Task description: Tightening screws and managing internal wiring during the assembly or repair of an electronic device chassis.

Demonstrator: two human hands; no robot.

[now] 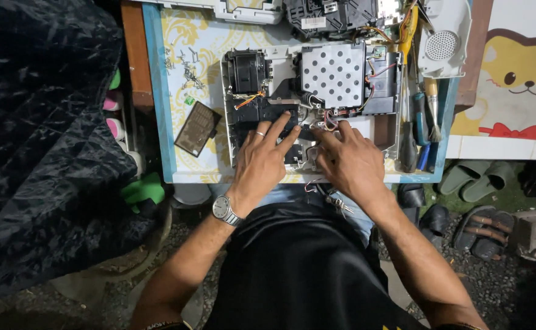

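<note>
The fingers of the left hand (262,160) are extended and spread, their tips pressing flat on the black plastic panel (262,113) in the lower left part of the opened white-cased electronic device (231,98); nothing is gripped. A ring sits on one finger and a silver wristwatch (223,209) on the wrist. The fingers of the right hand (353,160) are curled downward, their tips touching the bundle of thin coloured wires (324,121) near the device's centre; whether a wire is pinched cannot be told. The device lies open on the small table with a blue rim and yellow patterned top (158,91), directly in front of the person. Above the hands sits a perforated square metal shield plate (333,73). Left of the device lie a dark rectangular circuit board (198,128) and a scatter of small loose screws (185,64). Right of it lie screwdrivers with coloured handles (416,122).
</note>
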